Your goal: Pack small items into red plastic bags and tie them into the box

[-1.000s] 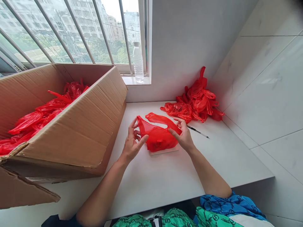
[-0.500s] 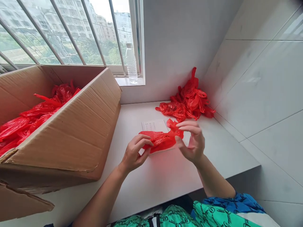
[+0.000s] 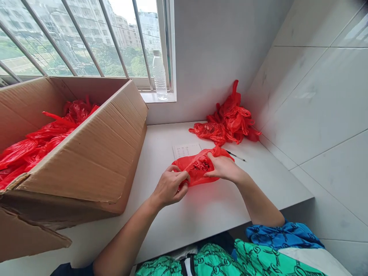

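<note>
On the table [image 3: 212, 214], partly over paper [image 3: 185, 150] with writing too tiny to read, a red bag [image 3: 197, 179] sits between the left hand [image 3: 171, 186], pinching its edge, and the right hand [image 3: 224, 168], whose grip I can't tell.

Red bag [image 3: 198, 181], brown box [image 3: 86, 161], white tabletop [image 3: 207, 218], green garment [image 3: 215, 257] with black print, blue dark-printed sleeve [image 3: 281, 234]

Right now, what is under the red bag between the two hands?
A white sheet with small marks shows beyond the red bag; the bag covers the rest, so anything else beneath can't be seen.
</note>
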Available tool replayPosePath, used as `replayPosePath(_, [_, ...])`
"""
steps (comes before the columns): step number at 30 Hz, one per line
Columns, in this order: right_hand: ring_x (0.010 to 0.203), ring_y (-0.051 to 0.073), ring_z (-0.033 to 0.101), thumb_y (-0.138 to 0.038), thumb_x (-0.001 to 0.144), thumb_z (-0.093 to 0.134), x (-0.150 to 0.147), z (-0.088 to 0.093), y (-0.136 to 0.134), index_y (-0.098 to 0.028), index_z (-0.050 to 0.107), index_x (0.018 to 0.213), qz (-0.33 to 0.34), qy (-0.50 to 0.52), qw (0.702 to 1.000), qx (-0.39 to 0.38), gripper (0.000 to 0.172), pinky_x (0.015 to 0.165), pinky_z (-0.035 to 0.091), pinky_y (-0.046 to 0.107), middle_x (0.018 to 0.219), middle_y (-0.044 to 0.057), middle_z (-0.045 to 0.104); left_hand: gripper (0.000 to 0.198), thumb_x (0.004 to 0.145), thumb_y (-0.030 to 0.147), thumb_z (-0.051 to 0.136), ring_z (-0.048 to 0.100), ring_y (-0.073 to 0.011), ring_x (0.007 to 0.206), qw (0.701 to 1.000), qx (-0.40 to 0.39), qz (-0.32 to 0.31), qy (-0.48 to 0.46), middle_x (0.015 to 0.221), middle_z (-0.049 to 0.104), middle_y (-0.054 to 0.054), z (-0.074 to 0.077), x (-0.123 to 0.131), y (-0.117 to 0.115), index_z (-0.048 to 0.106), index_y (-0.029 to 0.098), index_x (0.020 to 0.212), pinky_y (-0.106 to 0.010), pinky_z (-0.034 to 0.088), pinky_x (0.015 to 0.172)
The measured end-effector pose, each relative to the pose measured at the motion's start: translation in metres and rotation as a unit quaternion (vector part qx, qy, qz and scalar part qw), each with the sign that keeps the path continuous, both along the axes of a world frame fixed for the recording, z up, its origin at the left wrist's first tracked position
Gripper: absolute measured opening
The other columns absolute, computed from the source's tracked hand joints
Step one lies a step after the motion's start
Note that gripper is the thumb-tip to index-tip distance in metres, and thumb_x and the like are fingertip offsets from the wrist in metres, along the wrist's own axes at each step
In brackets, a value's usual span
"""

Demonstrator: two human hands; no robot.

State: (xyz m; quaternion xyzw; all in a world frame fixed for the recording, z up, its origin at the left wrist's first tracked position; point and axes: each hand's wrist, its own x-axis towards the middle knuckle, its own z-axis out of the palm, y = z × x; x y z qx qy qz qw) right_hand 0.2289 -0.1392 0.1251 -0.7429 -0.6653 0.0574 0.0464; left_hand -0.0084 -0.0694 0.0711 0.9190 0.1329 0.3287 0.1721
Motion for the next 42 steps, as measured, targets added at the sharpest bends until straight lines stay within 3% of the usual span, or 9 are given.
replayPosePath(3, [0.059, 0.022, 0.058, -0.04, 0.067, 0.08, 0.006, 0.003, -0.001, -0.024, 0.054, 0.083, -0.025, 0.001, 1.0, -0.001, 0.034, 0.048, 0.027, 0.027, 0.057, -0.002, 0.053, 0.017, 0.088, 0.026, 0.052, 0.045, -0.0124, 0.045, 0.995, 0.034, 0.093, 0.031, 0.056, 0.058, 0.005, 0.002, -0.006, 0.008, 0.065, 0.023, 0.099, -0.041, 0.044, 0.089])
replayPosePath(6, [0.064, 0.023, 0.061, -0.036, 0.072, 0.076, 0.001, 0.005, -0.003, -0.025, 0.062, 0.097, 0.007, 0.021, 1.0, -0.007, 0.031, 0.051, 0.032, 0.027, 0.064, 0.001, 0.06, 0.024, 0.092, 0.036, 0.056, 0.062, -0.0169, 0.066, 0.985, 0.07, 0.157, 0.013, 0.08, 0.07, -0.001, 0.007, -0.006, 0.009, 0.068, 0.026, 0.11, -0.043, 0.04, 0.097])
replayPosePath(11, [0.09, 0.02, 0.067, -0.021, 0.09, 0.054, -0.009, 0.002, 0.012, -0.025, 0.066, 0.108, 0.136, 0.165, 0.976, 0.051, 0.022, 0.07, 0.046, 0.028, 0.101, 0.003, 0.072, 0.026, 0.097, 0.036, 0.051, 0.064, -0.0225, 0.107, 0.992, 0.087, 0.085, 0.018, 0.128, 0.065, -0.005, 0.004, 0.024, -0.008, 0.067, 0.029, 0.117, -0.046, 0.028, 0.113])
replayPosePath(17, [0.073, 0.022, 0.066, -0.025, 0.082, 0.067, 0.017, -0.026, 0.03, -0.02, 0.065, 0.09, 0.036, 0.124, 0.991, 0.014, 0.01, 0.06, 0.044, 0.027, 0.083, 0.005, 0.072, 0.033, 0.101, 0.035, 0.043, 0.066, -0.0201, 0.076, 0.986, 0.026, 0.139, 0.083, 0.084, 0.073, -0.005, -0.017, 0.036, -0.005, 0.064, 0.023, 0.123, -0.047, 0.034, 0.104])
replayPosePath(23, [0.064, 0.022, 0.064, -0.035, 0.067, 0.08, 0.031, -0.036, 0.015, -0.027, 0.063, 0.106, 0.004, 0.144, 0.987, -0.073, 0.044, 0.051, 0.042, 0.026, 0.082, 0.002, 0.07, 0.035, 0.095, 0.031, 0.05, 0.056, -0.0157, 0.062, 0.991, -0.001, 0.11, 0.08, 0.054, 0.057, 0.001, -0.018, 0.021, 0.005, 0.066, 0.024, 0.064, -0.05, 0.03, 0.106])
replayPosePath(29, [0.062, 0.021, 0.064, -0.059, 0.077, 0.07, 0.016, -0.047, 0.019, -0.025, 0.062, 0.106, -0.016, 0.134, 0.99, -0.031, 0.045, 0.05, 0.039, 0.027, 0.086, 0.004, 0.067, 0.021, 0.083, 0.035, 0.067, 0.061, -0.018, 0.08, 0.99, -0.003, 0.073, 0.117, 0.078, 0.06, 0.0, -0.025, 0.017, 0.012, 0.069, 0.025, 0.065, -0.061, 0.01, 0.118])
replayPosePath(35, [0.074, 0.022, 0.068, -0.03, 0.089, 0.059, 0.004, -0.049, 0.023, -0.026, 0.061, 0.113, 0.04, 0.126, 0.99, 0.053, 0.025, 0.055, 0.045, 0.029, 0.095, 0.004, 0.07, 0.029, 0.089, 0.041, 0.063, 0.063, -0.0233, 0.092, 0.983, 0.015, 0.14, 0.115, 0.096, 0.068, -0.004, -0.029, 0.012, 0.021, 0.067, 0.023, 0.067, -0.065, 0.008, 0.116])
replayPosePath(39, [0.097, 0.019, 0.067, -0.027, 0.092, 0.056, -0.006, -0.038, 0.021, -0.028, 0.066, 0.105, 0.118, 0.309, 0.94, 0.081, 0.016, 0.081, 0.053, 0.033, 0.106, 0.001, 0.071, 0.021, 0.092, 0.042, 0.061, 0.064, -0.024, 0.093, 0.98, 0.007, 0.187, 0.064, 0.097, 0.071, -0.004, -0.025, 0.013, 0.019, 0.068, 0.024, 0.085, -0.061, 0.017, 0.116])
replayPosePath(42, [0.098, 0.02, 0.066, -0.035, 0.093, 0.059, -0.016, -0.037, 0.022, -0.027, 0.07, 0.102, 0.147, 0.396, 0.903, 0.072, 0.016, 0.085, 0.053, 0.036, 0.102, 0.002, 0.072, 0.023, 0.092, 0.04, 0.061, 0.065, -0.0224, 0.094, 0.982, -0.018, 0.186, 0.024, 0.102, 0.073, -0.004, -0.02, 0.015, 0.014, 0.063, 0.024, 0.108, -0.054, 0.023, 0.115])
